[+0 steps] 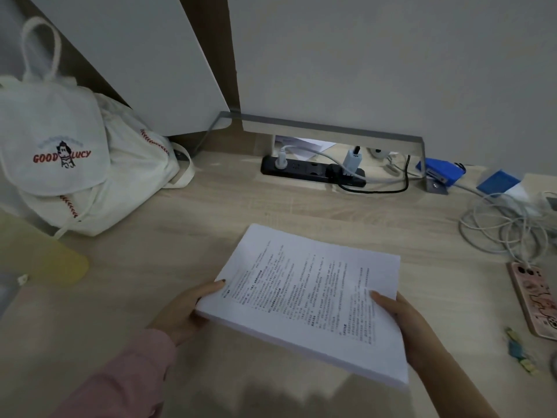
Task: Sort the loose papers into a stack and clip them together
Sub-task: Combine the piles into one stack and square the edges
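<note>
Head view: left hand (184, 312) and right hand (407, 324) pinch the paper stack (304, 300) at opposite edges, thumbs on top.

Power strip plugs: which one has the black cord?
The black plug at the black power strip's right end; its cord loops right across the wooden desk. The other two are white.

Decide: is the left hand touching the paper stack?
Touching: in the head view the left hand grips the paper stack's left edge, thumb on top.
</note>
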`<state>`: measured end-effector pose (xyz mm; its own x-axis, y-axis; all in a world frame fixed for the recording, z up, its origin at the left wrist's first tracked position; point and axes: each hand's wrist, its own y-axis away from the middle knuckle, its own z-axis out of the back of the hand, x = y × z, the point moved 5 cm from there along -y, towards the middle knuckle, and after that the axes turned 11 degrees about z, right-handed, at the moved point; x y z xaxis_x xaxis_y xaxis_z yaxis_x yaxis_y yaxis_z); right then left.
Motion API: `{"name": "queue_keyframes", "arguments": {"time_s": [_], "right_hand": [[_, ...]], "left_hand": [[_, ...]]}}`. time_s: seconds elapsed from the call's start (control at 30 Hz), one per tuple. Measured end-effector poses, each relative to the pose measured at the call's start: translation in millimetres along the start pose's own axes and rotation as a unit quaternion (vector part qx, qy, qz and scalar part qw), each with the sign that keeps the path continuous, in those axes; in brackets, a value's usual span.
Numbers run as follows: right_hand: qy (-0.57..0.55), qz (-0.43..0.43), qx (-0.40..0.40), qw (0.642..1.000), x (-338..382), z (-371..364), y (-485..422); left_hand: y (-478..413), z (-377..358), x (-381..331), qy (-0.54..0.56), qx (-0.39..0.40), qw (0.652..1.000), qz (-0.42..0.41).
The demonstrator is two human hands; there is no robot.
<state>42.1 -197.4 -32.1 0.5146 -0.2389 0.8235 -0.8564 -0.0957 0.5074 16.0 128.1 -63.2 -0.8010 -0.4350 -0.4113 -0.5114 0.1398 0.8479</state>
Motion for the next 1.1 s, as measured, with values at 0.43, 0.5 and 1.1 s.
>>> {"name": "queue_keyframes", "arguments": {"time_s": [0.43, 0.5, 1.1], "right_hand": [[0.004, 0.007, 0.024, 1.0, -27.0, -39.2, 3.9], [0.013, 0.001, 0.043, 0.999, -19.7, -29.3, 7.6], [0.132, 0.271, -0.127, 0.945, 62.0, -36.7, 15.4]], "left_hand": [[0.1, -45.6, -3.8, 0.061, -0.12, 0.985, -0.106], [9.8, -49.8, -17.9, 0.022, -0.128, 0.978, -0.165], [62.8, -100.5, -33.8, -0.147, -0.057, 0.914, -0.373]]}}
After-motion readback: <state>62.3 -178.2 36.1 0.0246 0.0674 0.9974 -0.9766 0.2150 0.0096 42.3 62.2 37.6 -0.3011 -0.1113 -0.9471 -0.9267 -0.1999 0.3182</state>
